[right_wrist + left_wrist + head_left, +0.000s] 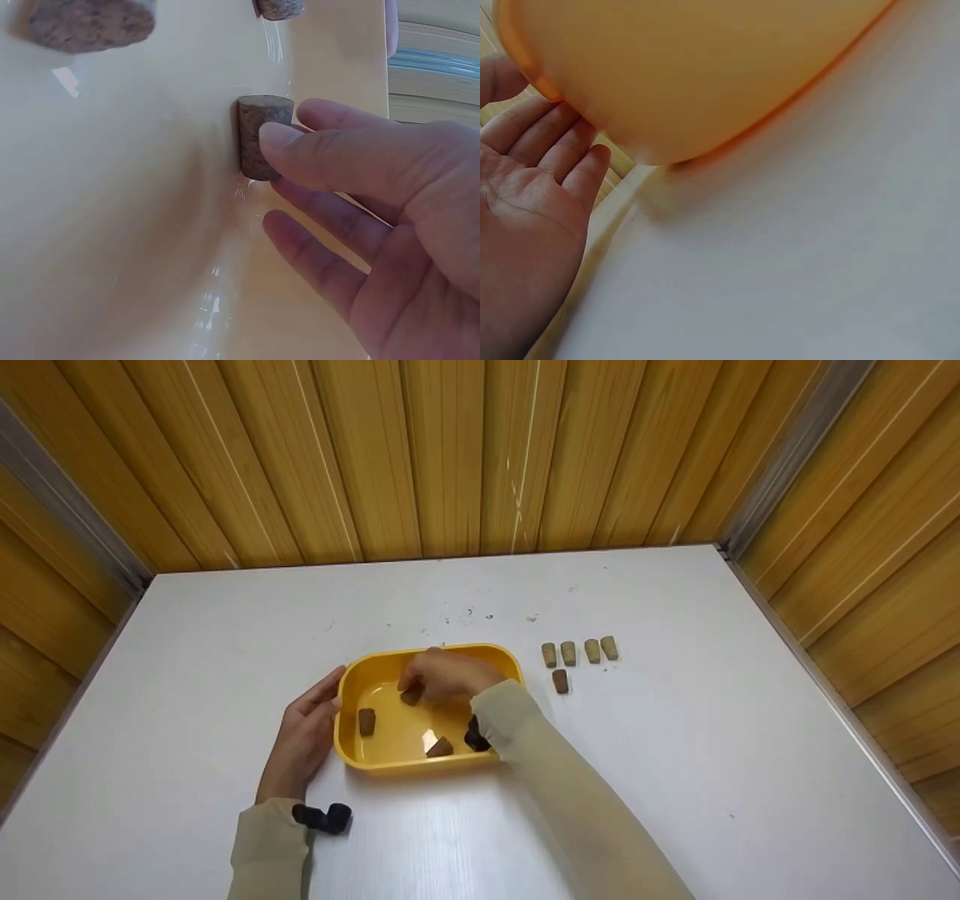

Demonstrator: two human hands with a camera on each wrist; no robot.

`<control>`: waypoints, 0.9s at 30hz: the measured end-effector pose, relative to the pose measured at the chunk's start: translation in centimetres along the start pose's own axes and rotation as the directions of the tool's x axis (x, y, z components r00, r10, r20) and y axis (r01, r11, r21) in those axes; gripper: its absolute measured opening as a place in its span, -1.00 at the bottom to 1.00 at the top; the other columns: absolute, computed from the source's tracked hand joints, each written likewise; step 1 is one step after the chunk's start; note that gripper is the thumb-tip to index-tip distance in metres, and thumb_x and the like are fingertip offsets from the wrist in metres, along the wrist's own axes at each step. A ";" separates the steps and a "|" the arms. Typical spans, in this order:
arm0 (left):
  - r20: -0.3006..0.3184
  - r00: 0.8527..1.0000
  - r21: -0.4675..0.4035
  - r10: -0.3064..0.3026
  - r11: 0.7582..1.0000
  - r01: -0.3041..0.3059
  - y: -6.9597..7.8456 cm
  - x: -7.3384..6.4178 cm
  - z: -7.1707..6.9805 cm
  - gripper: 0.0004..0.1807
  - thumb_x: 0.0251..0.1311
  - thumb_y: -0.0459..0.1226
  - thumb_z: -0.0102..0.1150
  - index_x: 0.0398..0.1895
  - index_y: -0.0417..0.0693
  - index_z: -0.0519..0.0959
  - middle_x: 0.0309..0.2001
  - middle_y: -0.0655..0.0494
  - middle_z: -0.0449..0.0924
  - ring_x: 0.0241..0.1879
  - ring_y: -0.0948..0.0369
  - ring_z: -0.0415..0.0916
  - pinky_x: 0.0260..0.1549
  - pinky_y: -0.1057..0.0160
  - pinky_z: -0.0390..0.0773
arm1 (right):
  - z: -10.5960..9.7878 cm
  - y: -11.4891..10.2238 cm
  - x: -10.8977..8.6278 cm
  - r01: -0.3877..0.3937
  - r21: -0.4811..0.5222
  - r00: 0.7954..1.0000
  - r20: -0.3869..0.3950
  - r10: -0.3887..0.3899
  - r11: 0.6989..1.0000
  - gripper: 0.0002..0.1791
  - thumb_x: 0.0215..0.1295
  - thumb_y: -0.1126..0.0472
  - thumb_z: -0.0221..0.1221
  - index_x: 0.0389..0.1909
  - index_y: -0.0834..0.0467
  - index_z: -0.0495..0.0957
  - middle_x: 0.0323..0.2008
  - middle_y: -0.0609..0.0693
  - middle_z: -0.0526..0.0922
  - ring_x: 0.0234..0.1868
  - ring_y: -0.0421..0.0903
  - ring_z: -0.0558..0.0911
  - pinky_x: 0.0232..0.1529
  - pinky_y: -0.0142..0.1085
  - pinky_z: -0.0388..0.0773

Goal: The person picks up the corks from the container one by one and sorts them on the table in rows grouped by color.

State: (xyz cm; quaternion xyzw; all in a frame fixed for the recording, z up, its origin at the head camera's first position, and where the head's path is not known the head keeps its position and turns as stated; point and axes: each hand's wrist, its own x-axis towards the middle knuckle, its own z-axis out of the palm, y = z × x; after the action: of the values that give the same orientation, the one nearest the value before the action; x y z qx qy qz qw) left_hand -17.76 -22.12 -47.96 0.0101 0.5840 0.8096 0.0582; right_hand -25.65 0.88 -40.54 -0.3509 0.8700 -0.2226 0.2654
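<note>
1. One yellow tray (397,725)
2. Four brown corks (367,721): three in the tray, one out
3. Four pale corks (568,653)
4. One left hand (301,733), one right hand (448,673)
5. Two sleeves (559,765)
6. Two wrist attachments (324,818)
7. One table (712,750)

A hand could enter the tray (397,735) from above, its raised walls barring a level approach. The left hand (304,731) takes up the left wall; the right hand (450,673) and sleeve (577,795) block the right side. Inside, a gap runs between the left cork (367,722) and near cork (440,748). Pale corks (568,653) obstruct the bench (750,735) just right of the tray.
</note>
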 end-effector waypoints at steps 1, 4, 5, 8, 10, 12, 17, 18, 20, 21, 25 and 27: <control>0.000 1.000 -0.001 0.001 1.000 -0.001 0.0 0.0 0.0 -0.40 0.35 -0.44 -0.11 0.46 -0.19 0.12 0.50 0.01 0.05 0.33 0.41 0.26 0.28 0.43 0.33 | 0.0 0.0 0.0 0.000 0.005 1.000 0.004 0.000 1.000 -0.68 0.21 0.40 0.22 0.00 0.17 0.65 -0.08 -0.03 0.71 -0.11 -0.18 0.58 0.12 -0.37 0.56; 0.005 1.000 -0.007 0.005 1.000 -0.005 0.0 0.0 0.0 -0.39 0.35 -0.43 -0.09 0.46 -0.20 0.12 0.51 -0.02 0.04 0.33 0.42 0.27 0.28 0.43 0.33 | 0.0 0.0 -0.1 -0.008 0.005 1.000 0.015 0.008 1.000 -0.65 0.19 0.44 0.22 0.00 0.16 0.65 -0.08 -0.05 0.70 -0.11 -0.20 0.58 0.11 -0.38 0.57; 0.006 1.000 -0.010 0.007 1.000 -0.007 0.0 0.0 0.0 -0.39 0.34 -0.44 -0.08 0.46 -0.21 0.12 0.51 -0.02 0.04 0.32 0.42 0.27 0.28 0.43 0.33 | 0.0 0.0 -0.1 -0.010 0.008 1.000 0.018 0.010 1.000 -0.65 0.19 0.44 0.22 -0.01 0.15 0.66 -0.08 -0.05 0.70 -0.12 -0.20 0.58 0.10 -0.39 0.57; 0.009 1.000 -0.011 0.011 1.000 -0.011 0.0 0.1 0.0 -0.39 0.34 -0.43 -0.07 0.46 -0.23 0.11 0.50 -0.03 0.05 0.32 0.42 0.28 0.28 0.42 0.33 | 0.0 0.1 -0.1 -0.001 -0.002 1.000 0.025 0.002 1.000 -0.66 0.17 0.47 0.22 -0.04 0.16 0.67 -0.10 -0.04 0.70 -0.15 -0.21 0.56 0.05 -0.40 0.58; 0.007 1.000 -0.019 0.014 1.000 -0.014 -0.1 0.1 0.0 -0.39 0.34 -0.43 -0.06 0.45 -0.23 0.12 0.50 -0.03 0.06 0.32 0.41 0.28 0.28 0.42 0.33 | 0.0 0.1 -0.2 0.012 -0.008 1.000 0.025 -0.012 1.000 -0.68 0.17 0.47 0.22 -0.07 0.17 0.68 -0.12 -0.02 0.71 -0.18 -0.20 0.54 0.03 -0.39 0.58; 0.009 1.000 -0.016 0.014 1.000 -0.014 -0.1 0.1 0.0 -0.39 0.34 -0.43 -0.06 0.45 -0.23 0.12 0.49 -0.02 0.07 0.32 0.41 0.28 0.29 0.41 0.33 | 0.0 0.2 -0.2 0.026 -0.016 0.999 0.027 -0.025 1.000 -0.69 0.16 0.48 0.22 -0.09 0.18 0.68 -0.14 -0.01 0.71 -0.19 -0.19 0.55 0.03 -0.38 0.58; 0.001 1.000 -0.016 0.001 1.000 -0.001 -0.1 0.1 0.0 -0.40 0.34 -0.43 -0.07 0.45 -0.21 0.13 0.49 0.00 0.09 0.31 0.43 0.30 0.29 0.42 0.32 | 0.1 0.2 -0.4 0.017 -0.008 0.999 0.038 -0.017 1.000 -0.68 0.16 0.48 0.22 -0.07 0.18 0.66 -0.12 -0.01 0.72 -0.10 -0.17 0.61 0.06 -0.36 0.58; -0.002 1.000 -0.017 -0.002 1.000 0.002 -0.1 0.1 0.0 -0.40 0.34 -0.43 -0.07 0.45 -0.21 0.14 0.49 0.00 0.09 0.30 0.44 0.30 0.29 0.42 0.32 | 0.1 0.2 -0.5 0.013 -0.003 0.999 0.040 -0.012 1.000 -0.68 0.17 0.48 0.21 -0.06 0.19 0.66 -0.12 -0.01 0.72 -0.10 -0.16 0.61 0.06 -0.35 0.58; -0.007 1.000 -0.019 -0.009 1.000 0.009 -0.1 0.1 0.0 -0.40 0.34 -0.44 -0.07 0.45 -0.21 0.14 0.49 0.01 0.10 0.30 0.44 0.31 0.29 0.42 0.33 | 0.2 0.3 -0.6 0.010 -0.008 0.999 0.036 -0.010 1.000 -0.69 0.17 0.48 0.21 -0.07 0.18 0.65 -0.14 -0.02 0.73 -0.11 -0.16 0.61 0.02 -0.37 0.59; -0.008 1.000 -0.018 -0.011 1.000 0.011 -0.1 0.1 0.0 -0.40 0.34 -0.43 -0.08 0.45 -0.21 0.14 0.49 0.01 0.09 0.29 0.44 0.31 0.28 0.42 0.33 | 0.2 0.3 -0.6 0.012 -0.012 0.999 0.034 -0.012 1.000 -0.69 0.17 0.47 0.21 -0.08 0.17 0.65 -0.16 -0.03 0.73 -0.13 -0.16 0.60 -0.01 -0.37 0.59; 0.002 1.000 -0.015 -0.009 1.000 0.009 0.0 0.0 0.0 -0.39 0.34 -0.43 -0.06 0.46 -0.20 0.13 0.50 -0.01 0.07 0.30 0.44 0.31 0.28 0.42 0.34 | 0.3 0.6 -0.6 0.031 -0.049 0.999 0.020 -0.030 0.998 -0.72 0.18 0.44 0.22 -0.10 0.15 0.64 -0.18 -0.04 0.73 -0.16 -0.16 0.60 -0.08 -0.38 0.59; 0.010 1.000 -0.009 -0.001 1.000 0.001 0.0 0.0 0.0 -0.39 0.34 -0.43 -0.07 0.46 -0.20 0.12 0.50 -0.03 0.05 0.29 0.45 0.31 0.28 0.41 0.34 | 0.3 0.7 -0.6 0.037 -0.062 0.999 0.016 -0.036 0.997 -0.73 0.18 0.41 0.23 -0.09 0.14 0.63 -0.17 -0.02 0.71 -0.16 -0.15 0.59 -0.08 -0.37 0.59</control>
State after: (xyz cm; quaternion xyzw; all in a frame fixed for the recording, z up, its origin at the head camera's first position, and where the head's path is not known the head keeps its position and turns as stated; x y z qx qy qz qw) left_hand -17.73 -22.14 -48.00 0.0137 0.5803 0.8120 0.0618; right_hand -25.38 1.72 -41.00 -0.3765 0.8680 -0.1975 0.2567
